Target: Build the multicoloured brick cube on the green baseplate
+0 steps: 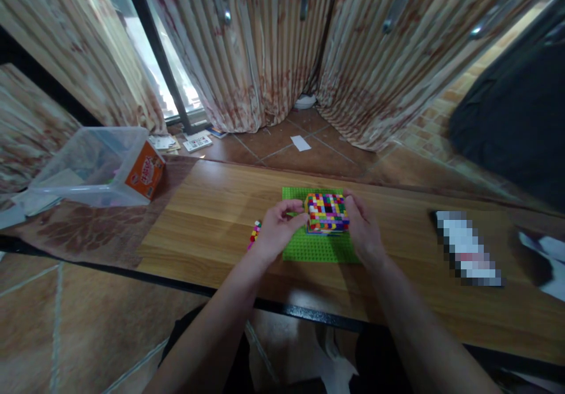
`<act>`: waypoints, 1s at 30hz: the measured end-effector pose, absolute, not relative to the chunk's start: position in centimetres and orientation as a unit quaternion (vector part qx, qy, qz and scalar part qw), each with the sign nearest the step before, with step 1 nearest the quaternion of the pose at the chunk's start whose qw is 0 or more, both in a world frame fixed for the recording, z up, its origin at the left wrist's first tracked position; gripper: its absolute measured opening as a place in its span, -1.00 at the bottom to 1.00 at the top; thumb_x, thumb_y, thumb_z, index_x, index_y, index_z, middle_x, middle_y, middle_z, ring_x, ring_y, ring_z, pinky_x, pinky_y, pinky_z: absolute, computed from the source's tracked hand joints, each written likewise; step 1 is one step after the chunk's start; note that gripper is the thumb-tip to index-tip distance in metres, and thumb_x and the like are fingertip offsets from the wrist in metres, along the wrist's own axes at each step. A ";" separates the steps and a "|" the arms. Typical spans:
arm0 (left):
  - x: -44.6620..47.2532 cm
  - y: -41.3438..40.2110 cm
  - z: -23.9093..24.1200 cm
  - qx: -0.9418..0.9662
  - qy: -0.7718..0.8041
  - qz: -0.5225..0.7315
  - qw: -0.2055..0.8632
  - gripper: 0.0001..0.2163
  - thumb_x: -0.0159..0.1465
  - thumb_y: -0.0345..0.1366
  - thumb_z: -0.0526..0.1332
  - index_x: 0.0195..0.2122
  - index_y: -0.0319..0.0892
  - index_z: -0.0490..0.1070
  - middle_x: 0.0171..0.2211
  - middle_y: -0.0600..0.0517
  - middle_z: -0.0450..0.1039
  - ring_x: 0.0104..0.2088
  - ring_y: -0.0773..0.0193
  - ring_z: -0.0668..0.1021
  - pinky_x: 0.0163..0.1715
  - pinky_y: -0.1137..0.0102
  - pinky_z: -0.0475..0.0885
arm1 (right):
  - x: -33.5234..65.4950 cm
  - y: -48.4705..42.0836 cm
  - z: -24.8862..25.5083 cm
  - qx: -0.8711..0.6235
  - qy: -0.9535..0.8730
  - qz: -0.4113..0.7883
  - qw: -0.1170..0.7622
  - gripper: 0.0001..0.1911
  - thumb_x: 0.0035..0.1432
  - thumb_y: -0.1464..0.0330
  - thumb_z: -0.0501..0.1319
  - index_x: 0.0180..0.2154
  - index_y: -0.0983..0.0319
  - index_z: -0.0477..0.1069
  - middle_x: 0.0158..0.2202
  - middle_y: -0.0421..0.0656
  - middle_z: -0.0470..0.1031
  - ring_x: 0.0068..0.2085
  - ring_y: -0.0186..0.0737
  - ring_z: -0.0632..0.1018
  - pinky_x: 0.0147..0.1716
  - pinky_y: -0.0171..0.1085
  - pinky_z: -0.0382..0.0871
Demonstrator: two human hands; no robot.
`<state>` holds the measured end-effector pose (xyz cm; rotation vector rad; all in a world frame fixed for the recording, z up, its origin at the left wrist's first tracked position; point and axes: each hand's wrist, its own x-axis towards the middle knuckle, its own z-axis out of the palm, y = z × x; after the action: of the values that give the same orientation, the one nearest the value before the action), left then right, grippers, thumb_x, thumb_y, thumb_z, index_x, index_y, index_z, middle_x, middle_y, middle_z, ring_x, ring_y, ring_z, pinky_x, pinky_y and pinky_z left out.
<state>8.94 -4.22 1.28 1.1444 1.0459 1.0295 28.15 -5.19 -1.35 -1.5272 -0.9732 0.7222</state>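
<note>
A hollow block built of many-coloured toy bricks (326,220) sits over a green studded baseplate (318,253), with a small dark opening in its top. My right hand (362,223) grips the block's right side, its fingers partly hidden behind it. At the left side is my left hand (282,223), thumb and forefinger apart and their tips close to the block's edge; whether they touch it I cannot tell. Loose coloured bricks (254,234) lie on the wood just left of my left hand, partly covered by the wrist.
The wooden table (198,223) has a dark front edge. A clear plastic bin (88,197) with an orange label stands at the far left. To the right lies a blurred-out flat object (468,250), with papers (554,259) beyond it. Curtains (247,59) hang behind.
</note>
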 end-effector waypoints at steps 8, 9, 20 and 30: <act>2.2 -2.4 2.4 0.669 0.456 0.299 0.505 -0.89 0.14 -0.42 0.23 -0.32 -0.22 0.54 -0.38 0.04 0.54 -0.38 0.36 0.52 -0.30 0.44 0.43 | 28.2 -3.9 -0.6 -0.622 -0.421 0.389 0.533 -0.55 -0.04 0.08 0.33 -0.16 0.21 0.55 -0.26 -0.15 0.59 -0.29 -0.19 0.55 -0.27 -0.20 0.45; 1.7 -2.6 2.4 0.692 0.451 0.267 0.497 -0.88 0.15 -0.42 0.23 -0.31 -0.22 0.54 -0.41 0.05 0.53 -0.41 0.36 0.51 -0.35 0.45 0.42 | 28.2 -4.2 -0.5 -0.631 -0.417 0.385 0.529 -0.56 -0.04 0.09 0.33 -0.17 0.23 0.55 -0.29 -0.16 0.58 -0.32 -0.20 0.55 -0.29 -0.22 0.44; 2.0 -3.2 2.2 0.831 0.450 0.126 0.303 -0.74 0.10 -0.55 0.15 -0.33 -0.15 0.59 -0.30 0.01 0.51 -0.27 0.29 0.56 -0.18 0.40 0.44 | 29.2 -7.0 0.0 -0.686 -0.467 0.328 0.452 -0.49 0.02 0.04 0.27 -0.09 0.24 0.53 -0.25 -0.09 0.59 -0.28 -0.15 0.56 -0.27 -0.17 0.44; 2.1 -2.8 2.0 0.841 0.435 0.152 0.283 -0.76 0.10 -0.55 0.14 -0.45 -0.14 0.57 -0.41 0.04 0.47 -0.36 0.29 0.52 -0.25 0.40 0.39 | 29.0 -6.9 0.4 -0.686 -0.492 0.302 0.443 -0.54 0.06 0.07 0.25 -0.12 0.25 0.55 -0.28 -0.08 0.61 -0.32 -0.13 0.56 -0.30 -0.17 0.44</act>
<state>2.13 -2.82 2.01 2.2509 1.1641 0.4078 28.97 -6.89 0.44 -1.7021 -1.2198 0.7496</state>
